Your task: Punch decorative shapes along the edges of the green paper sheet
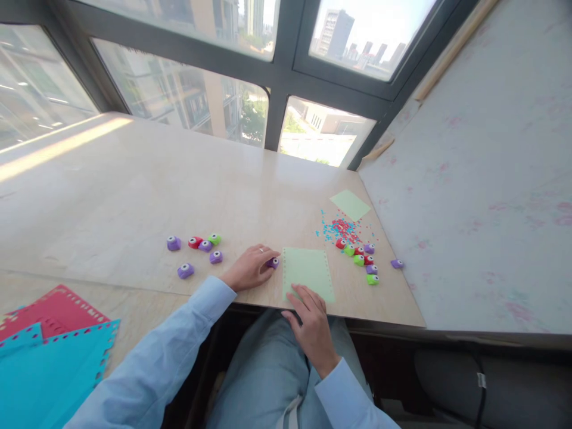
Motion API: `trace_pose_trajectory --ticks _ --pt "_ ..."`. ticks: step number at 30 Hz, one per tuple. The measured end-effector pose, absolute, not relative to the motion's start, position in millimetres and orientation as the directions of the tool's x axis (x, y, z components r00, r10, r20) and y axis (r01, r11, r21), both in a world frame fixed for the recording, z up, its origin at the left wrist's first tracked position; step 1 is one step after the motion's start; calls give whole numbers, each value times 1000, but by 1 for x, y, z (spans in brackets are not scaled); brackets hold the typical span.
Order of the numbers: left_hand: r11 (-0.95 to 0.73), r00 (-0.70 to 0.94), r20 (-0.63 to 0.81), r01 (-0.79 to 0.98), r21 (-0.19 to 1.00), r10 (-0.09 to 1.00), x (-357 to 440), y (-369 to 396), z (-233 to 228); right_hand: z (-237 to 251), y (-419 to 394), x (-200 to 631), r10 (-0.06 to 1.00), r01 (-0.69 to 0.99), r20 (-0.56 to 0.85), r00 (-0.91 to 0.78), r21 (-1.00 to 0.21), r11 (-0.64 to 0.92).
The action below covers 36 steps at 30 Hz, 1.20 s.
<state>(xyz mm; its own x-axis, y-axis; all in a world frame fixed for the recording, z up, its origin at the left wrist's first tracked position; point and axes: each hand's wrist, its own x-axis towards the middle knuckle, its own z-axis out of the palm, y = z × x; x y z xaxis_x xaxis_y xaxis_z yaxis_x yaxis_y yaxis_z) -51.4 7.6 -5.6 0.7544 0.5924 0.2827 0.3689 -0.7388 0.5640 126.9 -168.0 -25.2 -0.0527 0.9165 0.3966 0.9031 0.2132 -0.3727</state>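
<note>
- The sheet of paper (307,273) lies on the table (134,196), near the near edge, in front of the person.
- The left hand (248,268) rests on the table just left of the sheet, with a small punch (273,262) at its fingertips, touching the left edge of the sheet.
- The right hand (313,325) lies on the near edge of the sheet.
- A group of punches (196,250) lies left of the left hand.
- Another group of punches (364,259) lies right of the sheet.
- The heap of paper bits (342,228) lies farther than this right group, and a smaller sheet (350,204) lies farther again.
- The stack of punched sheets (49,345) lies at the near left.
</note>
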Motion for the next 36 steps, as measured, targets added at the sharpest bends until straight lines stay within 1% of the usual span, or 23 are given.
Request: trace_pose_trajectory --ticks 3,6,8,9,10,11,13,14,16,18,19,20,22,24,26,27,29,33,36 --pt "-706 707 308 373 602 636 -50 5 -2 -23 -167 131 886 877 463 -23 -416 240" --pt "-602 548 345 403 689 762 -47 -1 13 -18 -162 134 876 840 483 -1 -475 262" --pt "-462 405 284 457 760 869 -45 -8 30 -15 -159 136 882 824 471 16 -506 255" --pt "-385 378 209 483 786 902 -44 -12 39 -14 -158 136 888 821 460 20 -514 248" --pt "-341 407 129 507 792 904 -42 -17 48 -14 -158 136 895 821 446 20 -518 240" --pt "-340 478 57 530 777 876 -41 -23 55 -13 -158 136 902 824 431 16 -517 232" --pt "-408 643 -69 560 721 763 -38 -35 63 -13 -159 135 915 835 402 0 -504 221" --pt "-435 682 -129 588 683 720 -36 -41 64 -13 -160 134 920 842 391 -8 -494 217" --pt "-468 691 -208 650 599 692 -33 -50 60 -13 -162 132 924 854 381 -17 -476 212" --pt "-466 663 -252 700 541 705 -31 -55 54 -12 -164 131 923 856 384 -16 -472 211" --pt "-458 651 -258 713 530 714 -30 -55 52 -12 -165 130 922 853 388 -11 -478 212" --pt "-442 640 -265 720 535 721 -30 -54 52 -11 -165 130 919 847 394 -5 -488 213" --pt "-358 644 -330 700 618 690 -30 -49 53 -9 -165 129 911 828 411 23 -519 213" --pt "-180 675 -451 649 739 584 -31 -44 56 -7 -165 128 894 804 444 66 -554 216" --pt "3 696 -521 598 801 493 -32 -40 57 -4 -165 127 872 781 479 102 -582 228" --pt "58 695 -529 579 814 487 -32 -38 57 -3 -165 126 862 771 494 112 -591 238" --pt "105 679 -516 549 829 521 -31 -36 54 -1 -163 125 853 756 510 113 -601 259" --pt "99 666 -476 521 848 575 -29 -35 42 -2 -162 127 866 730 496 61 -614 301" --pt "77 646 -466 535 841 605 -28 -34 34 -3 -164 136 875 713 484 23 -622 325"
